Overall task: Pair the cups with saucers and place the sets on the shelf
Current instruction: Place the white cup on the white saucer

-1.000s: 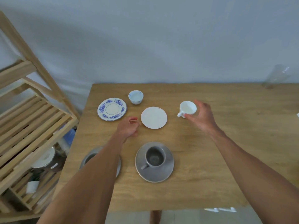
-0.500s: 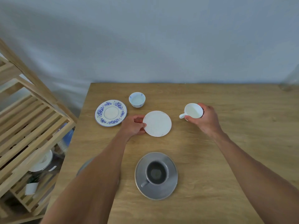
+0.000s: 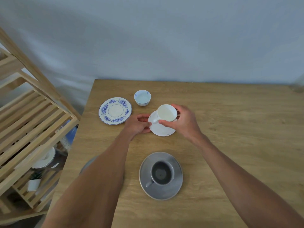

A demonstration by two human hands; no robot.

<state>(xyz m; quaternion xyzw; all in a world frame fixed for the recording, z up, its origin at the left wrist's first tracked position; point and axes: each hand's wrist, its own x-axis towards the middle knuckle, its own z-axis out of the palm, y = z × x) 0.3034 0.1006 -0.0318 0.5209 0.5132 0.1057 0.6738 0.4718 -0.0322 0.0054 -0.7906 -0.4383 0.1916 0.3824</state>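
My right hand grips a white cup and holds it just above a white saucer, handle pointing left. My left hand pinches the saucer's left rim on the wooden table. A blue-flowered saucer lies to the left, and a small blue-and-white cup stands behind it. Nearer to me a grey cup sits on a grey saucer. A second grey saucer peeks out from under my left forearm. The slatted wooden shelf stands left of the table.
The shelf's lower levels hold a white plate and a small white pot with a plant. A clear glass stands at the table's far right edge. A grey wall runs behind the table.
My right hand has carried the white cup leftward to above the white saucer. My left hand has stayed on the saucer's left rim.
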